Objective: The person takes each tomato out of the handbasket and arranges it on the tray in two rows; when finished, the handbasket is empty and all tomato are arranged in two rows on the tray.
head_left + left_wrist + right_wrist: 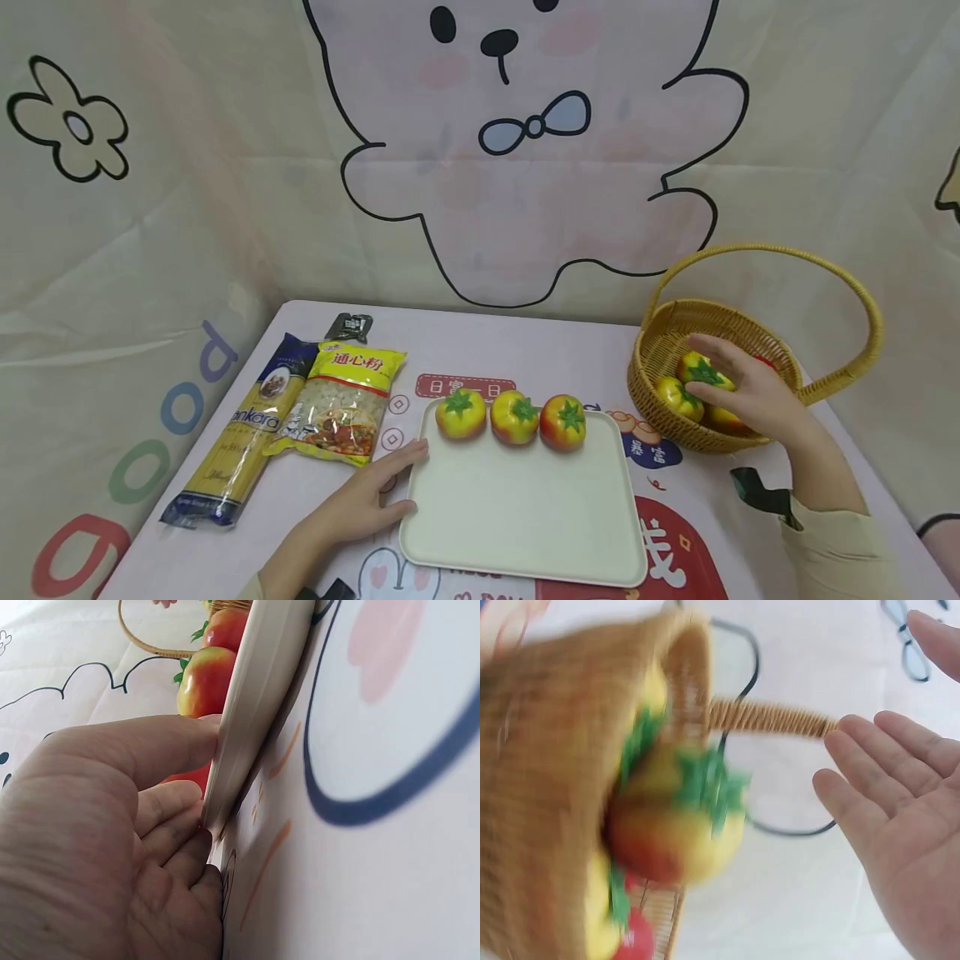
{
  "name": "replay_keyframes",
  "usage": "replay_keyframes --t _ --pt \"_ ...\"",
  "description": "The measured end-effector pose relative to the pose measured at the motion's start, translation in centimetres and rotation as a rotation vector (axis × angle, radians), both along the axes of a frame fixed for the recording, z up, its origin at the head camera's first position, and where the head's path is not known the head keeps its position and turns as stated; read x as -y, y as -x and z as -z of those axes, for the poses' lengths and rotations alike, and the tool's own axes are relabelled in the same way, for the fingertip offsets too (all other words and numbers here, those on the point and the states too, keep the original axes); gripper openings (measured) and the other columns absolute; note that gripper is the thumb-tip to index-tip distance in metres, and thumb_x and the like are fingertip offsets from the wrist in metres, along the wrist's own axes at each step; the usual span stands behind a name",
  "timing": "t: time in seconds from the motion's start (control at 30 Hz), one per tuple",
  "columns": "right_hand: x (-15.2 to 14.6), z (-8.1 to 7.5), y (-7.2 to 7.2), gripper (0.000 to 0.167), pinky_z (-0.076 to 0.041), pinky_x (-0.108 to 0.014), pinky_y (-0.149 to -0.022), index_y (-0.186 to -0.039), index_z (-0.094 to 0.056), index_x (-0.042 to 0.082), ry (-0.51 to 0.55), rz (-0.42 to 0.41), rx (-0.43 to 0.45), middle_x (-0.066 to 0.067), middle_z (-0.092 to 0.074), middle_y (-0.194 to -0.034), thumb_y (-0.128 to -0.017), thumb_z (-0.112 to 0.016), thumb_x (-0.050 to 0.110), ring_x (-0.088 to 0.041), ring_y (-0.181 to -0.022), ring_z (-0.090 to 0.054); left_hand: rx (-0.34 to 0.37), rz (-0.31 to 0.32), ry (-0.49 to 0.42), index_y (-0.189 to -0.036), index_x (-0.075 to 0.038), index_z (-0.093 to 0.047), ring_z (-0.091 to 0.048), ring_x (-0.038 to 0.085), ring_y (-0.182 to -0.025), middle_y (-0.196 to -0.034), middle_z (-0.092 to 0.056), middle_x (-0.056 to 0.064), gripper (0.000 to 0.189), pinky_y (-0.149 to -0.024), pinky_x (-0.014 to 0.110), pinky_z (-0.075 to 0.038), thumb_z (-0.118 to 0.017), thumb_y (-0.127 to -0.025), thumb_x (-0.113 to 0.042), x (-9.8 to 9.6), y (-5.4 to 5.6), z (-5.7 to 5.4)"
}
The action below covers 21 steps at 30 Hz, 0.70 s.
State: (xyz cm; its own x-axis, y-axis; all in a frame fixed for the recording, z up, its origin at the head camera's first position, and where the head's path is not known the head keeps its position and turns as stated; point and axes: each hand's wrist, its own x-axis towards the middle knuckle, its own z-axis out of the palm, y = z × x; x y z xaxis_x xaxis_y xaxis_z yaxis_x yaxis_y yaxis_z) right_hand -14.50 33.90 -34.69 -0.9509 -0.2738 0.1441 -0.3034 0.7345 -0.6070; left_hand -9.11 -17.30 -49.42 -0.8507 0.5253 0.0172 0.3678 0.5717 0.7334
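Over the fruit basket [645, 408], the right hand [752, 390] hangs, grip apart; the left hand [366, 498], likewise apart, touches the tray [517, 508].

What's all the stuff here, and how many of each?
tray: one, white, mid-table
tray fruits: three, red-yellow, tray's far edge
basket: one, tan, right
basket fruits: four or more, yellow-red, inside
long packet: one, blue-gold, left
pasta bag: one, yellow, beside long packet
small packet: one, black, behind pasta bag
table: one, whitish, underneath
backdrop: one, cream with drawings, behind
sleeves: two, cream, forearms
wrist pieces: two, black, wrists
left hand: one, touching tray's left edge
right hand: one, over the basket
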Motion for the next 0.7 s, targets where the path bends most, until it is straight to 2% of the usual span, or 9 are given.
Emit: replay_keyframes --t 0.07,0.13,0.17,0.23,0.3,0.37,0.43,0.6,0.7 --pt "-1.4 -0.4 0.5 0.063 -0.024 0.009 -0.087 -0.143 -0.035 0.004 -0.017 0.003 0.030 -0.026 -0.042 -0.140 -0.090 -0.065 0.018 -0.049 -0.126 -0.037 -0.001 -0.001 0.000 -0.145 -0.025 -0.039 -0.031 0.021 -0.141 -0.153 -0.034 -0.008 0.066 -0.113 0.048 -0.029 -0.065 -0.086 -0.042 0.0 0.0 0.0" --pt "-2.6 -0.7 1.2 0.063 -0.032 -0.004 -0.104 -0.143 -0.034 0.002 -0.031 -0.006 0.070 -0.026 -0.040 -0.141 -0.090 -0.064 0.017 -0.050 -0.127 -0.035 0.002 -0.003 -0.002 -0.145 -0.025 -0.039 -0.031 0.021 -0.141 -0.153 -0.034 -0.008 0.066 -0.113 0.048 -0.029 -0.065 -0.086 -0.041 0.0 0.0 0.0" --pt "-3.2 -0.8 1.6 0.062 -0.034 -0.007 -0.104 -0.142 -0.035 0.002 -0.045 -0.001 0.094 -0.025 -0.040 -0.142 -0.090 -0.064 0.018 -0.049 -0.129 -0.035 0.004 -0.003 -0.003 -0.145 -0.025 -0.039 -0.031 0.021 -0.141 -0.153 -0.034 -0.008 0.066 -0.113 0.048 -0.029 -0.065 -0.086 -0.040 0.0 0.0 0.0" --pt "-4.1 -1.0 2.5 0.062 -0.038 -0.036 -0.111 -0.143 -0.033 0.000 -0.069 -0.005 0.143 -0.026 -0.037 -0.143 -0.091 -0.063 0.019 -0.050 -0.129 -0.034 0.011 -0.003 -0.006 -0.145 -0.025 -0.039 -0.031 0.021 -0.141 -0.153 -0.034 -0.008 0.066 -0.114 0.047 -0.028 -0.065 -0.086 -0.040 0.0 0.1 -0.1" --pt "-4.8 -1.0 3.3 0.064 -0.040 -0.061 -0.101 -0.144 -0.032 0.000 -0.105 -0.010 0.187 -0.027 -0.036 -0.143 -0.091 -0.062 0.022 -0.051 -0.124 -0.039 0.017 -0.004 -0.007 -0.145 -0.025 -0.039 -0.031 0.021 -0.141 -0.153 -0.033 -0.008 0.066 -0.114 0.047 -0.028 -0.065 -0.086 -0.040 0.0 0.1 -0.1" --pt "-5.3 -0.8 4.0 0.067 -0.046 -0.059 -0.093 -0.145 -0.030 0.003 -0.149 -0.005 0.236 -0.027 -0.037 -0.141 -0.091 -0.062 0.026 -0.047 -0.116 -0.044 0.019 -0.003 -0.012 -0.145 -0.025 -0.039 -0.031 0.021 -0.141 -0.153 -0.033 -0.008 0.066 -0.113 0.047 -0.028 -0.065 -0.086 -0.041 0.0 0.1 -0.1" --pt "-5.7 -0.7 4.5 0.070 -0.046 -0.063 -0.085 -0.147 -0.027 0.005 -0.174 -0.017 0.290 -0.029 -0.034 -0.142 -0.091 -0.062 0.029 -0.045 -0.113 -0.045 0.020 0.000 -0.015 -0.145 -0.024 -0.039 -0.030 0.021 -0.141 -0.153 -0.033 -0.008 0.067 -0.113 0.047 -0.028 -0.065 -0.086 -0.041 0.0 0.0 0.0" --pt "-6.1 -0.4 5.3 0.076 -0.039 -0.071 -0.087 -0.149 -0.025 0.009 -0.207 -0.067 0.389 -0.030 -0.025 -0.148 -0.088 -0.065 0.030 -0.049 -0.122 -0.034 0.012 0.006 -0.017 -0.145 -0.024 -0.039 -0.031 0.022 -0.141 -0.153 -0.034 -0.007 0.066 -0.113 0.048 -0.028 -0.065 -0.086 -0.040 0.0 -0.1 -0.1" --pt "-6.1 -0.3 5.7 0.079 -0.040 -0.069 -0.089 -0.149 -0.026 0.009 -0.216 -0.097 0.422 -0.029 -0.025 -0.147 -0.085 -0.068 0.029 -0.048 -0.122 -0.033 0.002 0.001 -0.010 -0.145 -0.024 -0.039 -0.032 0.022 -0.141 -0.152 -0.034 -0.008 0.066 -0.113 0.049 -0.029 -0.065 -0.086 -0.039 0.0 -0.1 -0.2"
